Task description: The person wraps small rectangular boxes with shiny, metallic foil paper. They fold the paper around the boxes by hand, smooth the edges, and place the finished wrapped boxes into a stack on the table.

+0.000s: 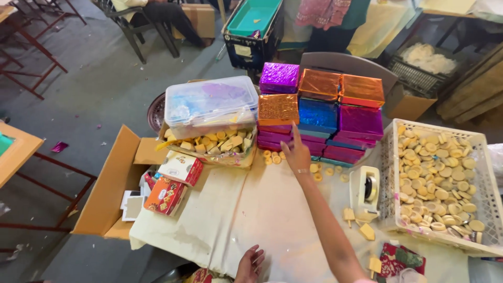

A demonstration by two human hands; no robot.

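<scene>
The right hand [296, 153] reaches out across the cloth-covered surface [272, 209], index finger extended upward and touching the stack of foil-wrapped boxes [319, 112] at 12 o'clock; the other fingers are loosely curled and grip nothing. Small round yellow soaps [317, 172] lie scattered just beside this hand, from 9 to 4 o'clock. The left hand [249, 264] rests at the near edge of the surface, at 6 o'clock, fingers spread flat and empty. At 3 o'clock from the right hand stands a white crate [390, 157] full of pale round soaps, with a white tape dispenser [365, 191] just beside it. At 10 o'clock a clear lidded plastic box [209, 105] sits on a tray of yellow soap blocks [212, 144]. Small printed cartons [173, 183] lie at 8 o'clock, next to an open cardboard box [110, 183].
</scene>
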